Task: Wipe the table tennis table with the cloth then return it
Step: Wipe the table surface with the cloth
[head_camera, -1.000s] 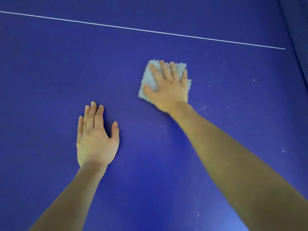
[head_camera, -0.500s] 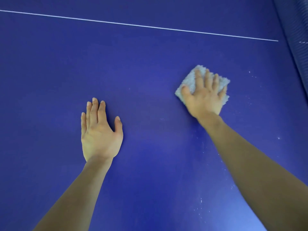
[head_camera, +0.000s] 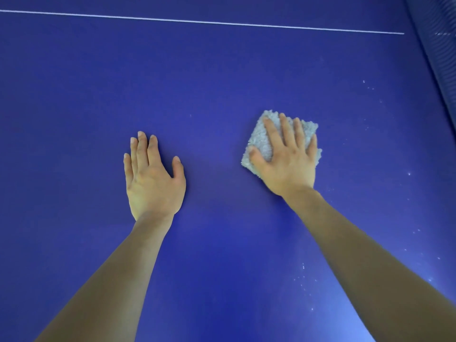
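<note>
The grey fluffy cloth [head_camera: 261,141] lies flat on the blue table [head_camera: 222,82], on the near side of the white line [head_camera: 197,21] and well apart from it. The right hand [head_camera: 287,164] presses down on the cloth, fingers straight and slightly spread, the thumb out over its left edge. The left hand [head_camera: 153,181] rests palm down on the bare table, a little farther from the line, its four fingers pressed together and the thumb held apart. White specks [head_camera: 303,267] dot the surface farther still from the line. At the line's right end runs a dark ribbed band [head_camera: 434,45].
</note>
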